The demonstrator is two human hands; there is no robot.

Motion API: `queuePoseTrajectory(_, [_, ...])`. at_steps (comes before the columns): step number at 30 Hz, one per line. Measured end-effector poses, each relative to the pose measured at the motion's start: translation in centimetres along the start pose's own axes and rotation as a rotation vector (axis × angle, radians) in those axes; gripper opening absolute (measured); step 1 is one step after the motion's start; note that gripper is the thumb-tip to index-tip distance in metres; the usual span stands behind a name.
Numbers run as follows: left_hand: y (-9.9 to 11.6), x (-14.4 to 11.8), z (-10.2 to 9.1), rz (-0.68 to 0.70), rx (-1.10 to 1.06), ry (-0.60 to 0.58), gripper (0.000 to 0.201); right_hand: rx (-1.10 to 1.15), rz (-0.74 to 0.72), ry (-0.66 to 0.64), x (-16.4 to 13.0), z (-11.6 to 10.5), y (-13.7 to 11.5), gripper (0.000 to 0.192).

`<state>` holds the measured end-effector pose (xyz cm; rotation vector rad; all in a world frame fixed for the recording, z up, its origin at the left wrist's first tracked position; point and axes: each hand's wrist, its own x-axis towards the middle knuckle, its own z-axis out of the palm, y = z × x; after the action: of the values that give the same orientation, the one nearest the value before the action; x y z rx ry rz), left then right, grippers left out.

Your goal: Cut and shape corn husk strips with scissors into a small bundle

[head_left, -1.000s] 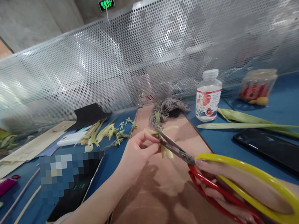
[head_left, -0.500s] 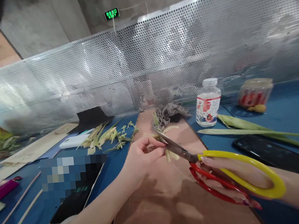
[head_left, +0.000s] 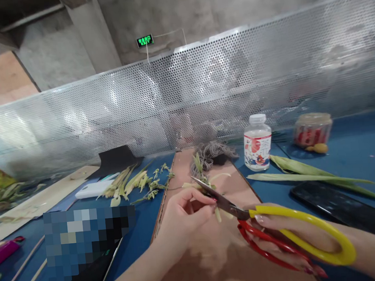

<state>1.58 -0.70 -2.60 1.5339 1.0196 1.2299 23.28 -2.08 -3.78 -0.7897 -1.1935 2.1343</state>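
Yellow/red scissors [head_left: 281, 237] in my right hand [head_left: 291, 240], fingers thru the loops, blades now nearly shut on the pale leaf strip [head_left: 208, 190] my left hand [head_left: 184, 215] pinches over the brown board [head_left: 214, 260] w/ thumb & fingers, hands lower vs 1 s ago, so cut looks underway

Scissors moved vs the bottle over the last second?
Cannot tell: camera tilted. The scissors sit below-left of the bottle as before, blades at the stem in the left hand.

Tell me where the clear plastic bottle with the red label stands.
In the head view, the clear plastic bottle with the red label stands upright right of centre on the blue table, between grey twine and a clear jar.
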Motion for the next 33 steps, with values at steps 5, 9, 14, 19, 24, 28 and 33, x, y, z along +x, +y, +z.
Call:
queuePoseTrajectory(5, [0.0, 0.0, 0.1, 0.025, -0.081, -0.019, 0.011, -0.127, 0.028, -0.117, 0.3, 0.1, 0.4, 0.045])
queuePoseTrajectory(9, [0.2, -0.2, 0.3, 0.027, -0.118, -0.014, 0.012, -0.165, 0.007, -0.119, 0.4, 0.2, 0.9, 0.044])
queuePoseTrajectory(14, [0.3, -0.4, 0.3, 0.022, -0.119, 0.004, 0.015, -0.189, -0.006, -0.104, 0.4, 0.8, 1.1, 0.047])
queuePoseTrajectory(19, [0.2, -0.4, 0.3, 0.043, -0.150, -0.022, 0.014, -0.203, 0.023, -0.097, 0.5, 1.0, 1.6, 0.051])
queuePoseTrajectory(24, [0.2, -0.4, 0.5, 0.040, -0.141, -0.017, 0.012, -0.197, 0.016, -0.071, 0.6, 0.8, 1.8, 0.050])
queuePoseTrajectory(28, [0.3, -0.4, 0.5, 0.029, -0.139, -0.013, 0.012, -0.196, 0.020, -0.069, 0.7, 0.8, 1.9, 0.050])
queuePoseTrajectory(33, [0.2, -0.4, 0.4, 0.045, -0.153, -0.027, 0.012, -0.199, 0.018, -0.046, 0.4, 1.1, 1.8, 0.048])
